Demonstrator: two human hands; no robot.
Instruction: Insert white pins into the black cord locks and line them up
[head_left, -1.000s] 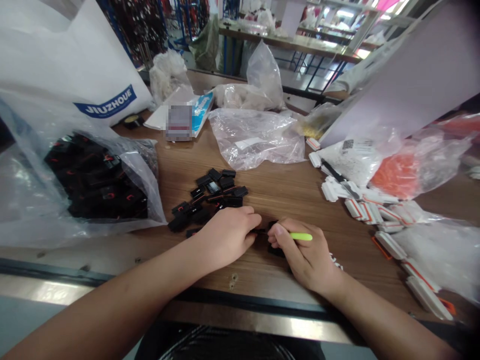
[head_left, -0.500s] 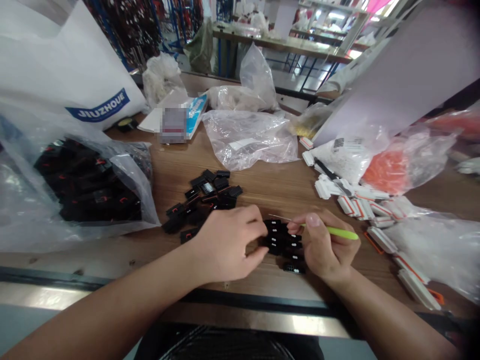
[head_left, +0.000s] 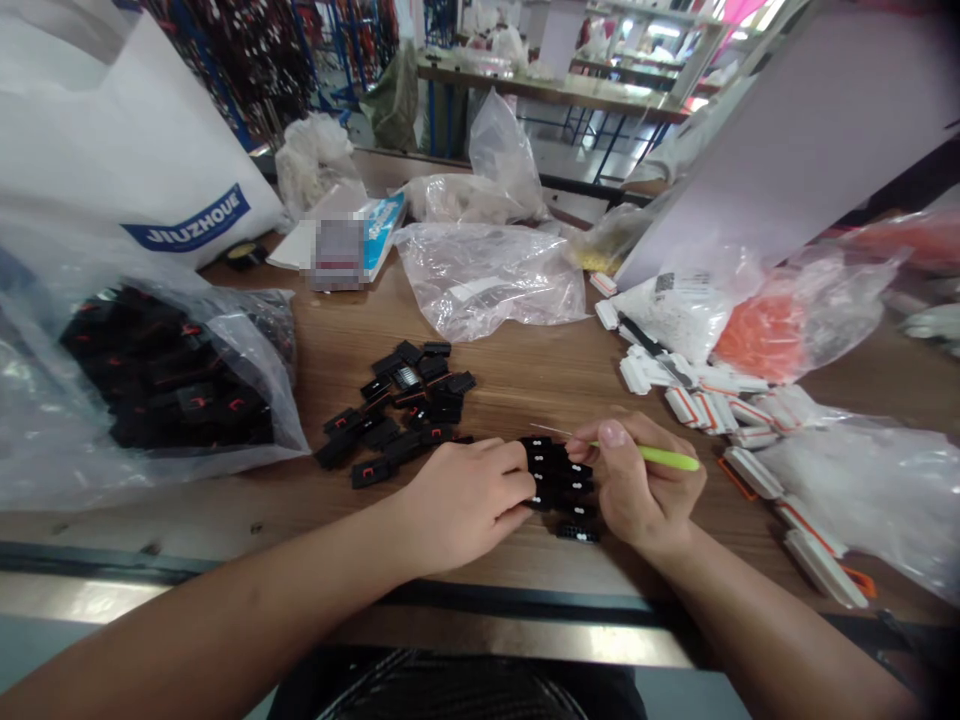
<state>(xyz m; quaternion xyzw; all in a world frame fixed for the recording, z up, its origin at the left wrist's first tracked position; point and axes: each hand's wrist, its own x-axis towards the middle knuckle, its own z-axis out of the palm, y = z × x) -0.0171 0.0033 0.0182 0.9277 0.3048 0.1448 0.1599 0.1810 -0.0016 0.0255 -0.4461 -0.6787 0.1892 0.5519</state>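
In the head view, black plastic connectors (head_left: pixel 556 478) with small white marks lie in two columns on the wooden table. My left hand (head_left: pixel 469 505) rests against their left side, its fingers bent and close together, gripping the edge of the group. How the fingertips sit is partly hidden. A thin pick with a yellow-green handle (head_left: pixel 670 459) is in my right hand (head_left: pixel 643 480), held between thumb and fingers. Its fine metal needle points left above the far end of the connectors. One more black connector (head_left: pixel 577 532) lies at the near end of the right column.
A loose pile of black connectors (head_left: pixel 405 400) lies left of centre, beside a clear bag (head_left: pixel 289 420) full of them. White housings with orange parts (head_left: pixel 720 410) are strewn at the right near bags (head_left: pixel 761 340). An open plastic bag (head_left: pixel 487 285) lies behind.
My left hand's fingers have come closer together and slid slightly lower against the connectors. My right hand keeps its hold on the pick. The whole view has shifted a little.
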